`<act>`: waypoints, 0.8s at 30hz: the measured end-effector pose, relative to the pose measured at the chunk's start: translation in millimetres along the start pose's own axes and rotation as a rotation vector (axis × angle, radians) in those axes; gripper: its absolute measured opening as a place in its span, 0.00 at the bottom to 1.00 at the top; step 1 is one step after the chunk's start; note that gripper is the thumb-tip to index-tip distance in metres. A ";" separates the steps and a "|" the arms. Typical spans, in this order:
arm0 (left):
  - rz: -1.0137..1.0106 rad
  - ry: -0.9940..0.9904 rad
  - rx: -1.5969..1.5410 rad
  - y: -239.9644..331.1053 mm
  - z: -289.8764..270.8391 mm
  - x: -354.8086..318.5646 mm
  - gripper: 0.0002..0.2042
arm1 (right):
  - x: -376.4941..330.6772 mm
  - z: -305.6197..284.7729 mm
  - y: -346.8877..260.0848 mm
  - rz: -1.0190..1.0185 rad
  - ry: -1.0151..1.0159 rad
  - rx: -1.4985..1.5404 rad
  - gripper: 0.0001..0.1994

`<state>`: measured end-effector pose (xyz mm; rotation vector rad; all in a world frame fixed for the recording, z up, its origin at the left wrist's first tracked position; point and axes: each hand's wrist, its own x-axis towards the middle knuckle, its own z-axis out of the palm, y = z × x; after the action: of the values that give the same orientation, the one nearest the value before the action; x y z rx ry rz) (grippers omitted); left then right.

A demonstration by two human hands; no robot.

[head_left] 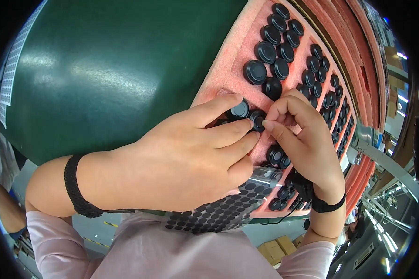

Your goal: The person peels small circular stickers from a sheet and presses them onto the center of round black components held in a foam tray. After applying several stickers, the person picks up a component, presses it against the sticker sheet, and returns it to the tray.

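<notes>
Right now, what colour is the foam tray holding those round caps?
Pink, seen in the head view: the foam tray holds black round caps.

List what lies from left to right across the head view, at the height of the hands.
Black wristband → left hand → small black round part pinched between both hands → right hand → pink foam tray with rows of black caps.

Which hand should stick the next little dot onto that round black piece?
Probably the right hand: its fingertips pinch right at the round black cap on the pink foam tray. The left hand is busy steadying the caps, lying over the sheet of black dots.
</notes>
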<state>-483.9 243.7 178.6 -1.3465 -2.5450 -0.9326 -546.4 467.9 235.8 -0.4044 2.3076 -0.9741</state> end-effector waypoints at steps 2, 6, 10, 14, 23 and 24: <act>-0.005 -0.003 0.005 1.2 0.6 0.1 0.18 | -0.3 0.2 0.4 -0.037 0.003 -0.061 0.05; -0.016 -0.002 0.016 3.1 1.3 0.8 0.17 | 0.2 2.1 1.6 -0.055 0.016 -0.075 0.05; -0.026 0.001 0.011 4.3 4.4 1.1 0.18 | -0.2 3.2 3.6 -0.058 0.022 -0.092 0.05; -0.035 0.025 -0.001 5.4 4.6 0.7 0.18 | -0.2 3.9 2.4 -0.059 0.028 -0.100 0.05; -0.035 -0.011 0.010 4.9 1.0 2.3 0.19 | 1.2 5.3 0.8 -0.052 0.044 -0.116 0.05; -0.035 -0.011 0.010 5.0 1.1 2.4 0.19 | 1.2 5.6 1.0 -0.051 0.044 -0.117 0.05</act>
<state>-481.3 248.0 181.0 -1.3122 -2.5859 -0.9191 -543.8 465.0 231.5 -0.4968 2.4121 -0.8833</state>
